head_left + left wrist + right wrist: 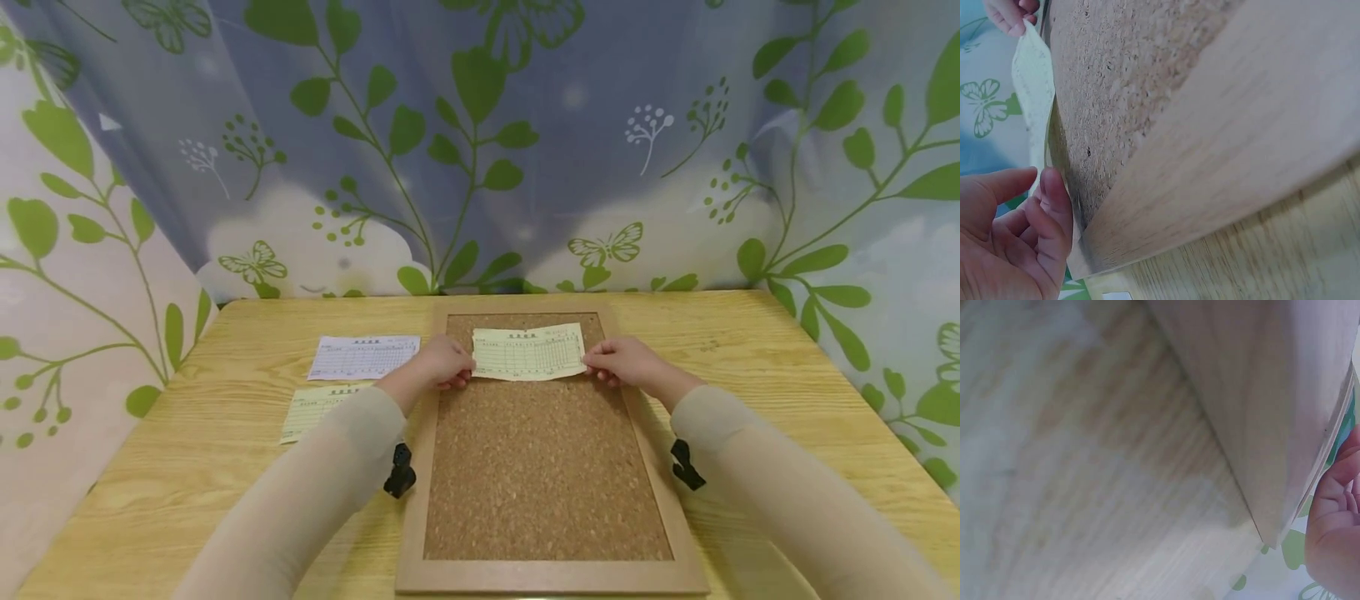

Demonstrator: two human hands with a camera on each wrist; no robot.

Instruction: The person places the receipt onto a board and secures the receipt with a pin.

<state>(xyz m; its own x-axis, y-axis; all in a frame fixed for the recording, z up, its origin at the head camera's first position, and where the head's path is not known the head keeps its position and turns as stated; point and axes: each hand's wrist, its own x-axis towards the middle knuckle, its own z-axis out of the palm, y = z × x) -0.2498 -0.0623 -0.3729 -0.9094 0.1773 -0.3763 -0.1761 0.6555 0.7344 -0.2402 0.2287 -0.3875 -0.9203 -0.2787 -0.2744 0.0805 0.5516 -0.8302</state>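
Observation:
Over the upper part of a wood-framed cork board (551,467) I hold a pale yellow printed form slip (528,352) stretched between both hands. My left hand (444,363) pinches its lower left corner between thumb and fingers. The right hand (626,363) pinches the lower right corner. In the left wrist view the yellow slip (1035,87) bows a little between the left hand (1016,231) and the other one. Only part of the right hand (1338,519) shows in the right wrist view, with its fingertips cut off.
On the wooden table (187,500) left of the board lie a white printed slip (360,357) and, nearer me, another yellow slip (303,414), partly hidden by my left sleeve. A leaf-patterned curtain (525,167) hangs behind the table's far edge.

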